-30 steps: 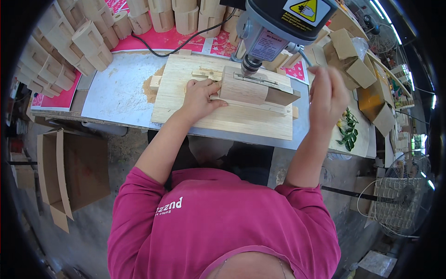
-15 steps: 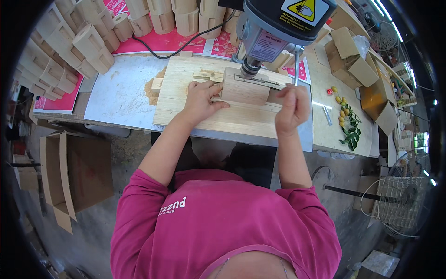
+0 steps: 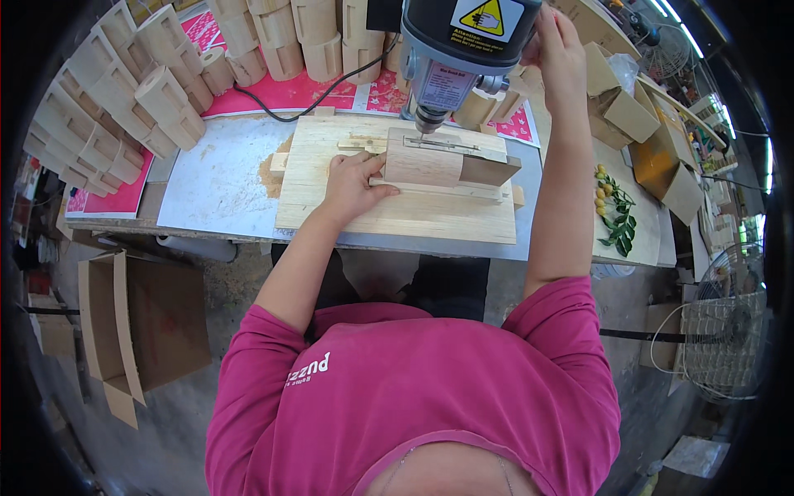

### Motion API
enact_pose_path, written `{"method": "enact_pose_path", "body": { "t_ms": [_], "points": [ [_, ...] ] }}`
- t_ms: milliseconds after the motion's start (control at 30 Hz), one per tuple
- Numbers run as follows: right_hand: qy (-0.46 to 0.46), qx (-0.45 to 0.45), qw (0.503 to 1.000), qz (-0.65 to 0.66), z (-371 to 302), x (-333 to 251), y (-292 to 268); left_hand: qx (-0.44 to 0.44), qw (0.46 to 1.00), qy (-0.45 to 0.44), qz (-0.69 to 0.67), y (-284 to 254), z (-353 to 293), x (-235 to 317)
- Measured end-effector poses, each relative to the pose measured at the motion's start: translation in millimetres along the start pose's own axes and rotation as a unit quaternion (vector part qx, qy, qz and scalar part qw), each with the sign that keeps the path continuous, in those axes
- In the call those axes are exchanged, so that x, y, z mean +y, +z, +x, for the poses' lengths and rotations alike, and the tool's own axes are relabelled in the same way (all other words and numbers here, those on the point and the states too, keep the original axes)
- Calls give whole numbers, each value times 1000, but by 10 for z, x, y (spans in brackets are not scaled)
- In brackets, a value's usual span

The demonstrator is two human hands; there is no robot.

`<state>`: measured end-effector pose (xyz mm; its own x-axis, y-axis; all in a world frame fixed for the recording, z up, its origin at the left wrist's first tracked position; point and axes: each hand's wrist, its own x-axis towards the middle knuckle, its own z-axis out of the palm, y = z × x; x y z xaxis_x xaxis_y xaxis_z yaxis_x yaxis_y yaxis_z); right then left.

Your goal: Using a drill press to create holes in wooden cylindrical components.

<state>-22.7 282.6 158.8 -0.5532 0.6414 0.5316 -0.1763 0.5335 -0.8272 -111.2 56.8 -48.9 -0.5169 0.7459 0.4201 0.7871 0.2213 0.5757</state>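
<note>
A pale wooden block [image 3: 423, 165] lies in a wooden jig on the board [image 3: 347, 211], under the chuck of a bench drill press [image 3: 451, 91]. A flat slotted plate [image 3: 434, 143] covers part of its top. My left hand [image 3: 351, 188] presses its bent fingers against the block's left end, its thumb lying along the jig's front rail. At the block's right end sits a grey-brown piece [image 3: 490, 170]. My right hand [image 3: 552, 40] is raised at the right side of the drill head, fingers curled; what they hold is hidden behind the head.
Stacks of shaped wooden blocks [image 3: 91, 124] line the table's back and left. A black cable [image 3: 318, 101] runs behind the board. Sawdust [image 3: 271, 175] lies left of it. Cardboard boxes [image 3: 624, 112] and a leafy sprig with yellow fruit [image 3: 614, 211] are at right. An open carton [image 3: 157, 318] stands lower left.
My right hand has moved up from the lower end of the drill lever to beside the drill head. The lever no longer shows. My left hand stays at the block.
</note>
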Motion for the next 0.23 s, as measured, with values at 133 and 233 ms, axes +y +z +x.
{"method": "enact_pose_path", "body": {
  "t_ms": [133,233],
  "points": [
    [50,-80,995,-26,-498,540,-342,-38,998,-45,12,-7,42,45],
    [79,-234,931,-270,-837,733,-485,-30,997,-69,-20,41,73,61]
  ]
}}
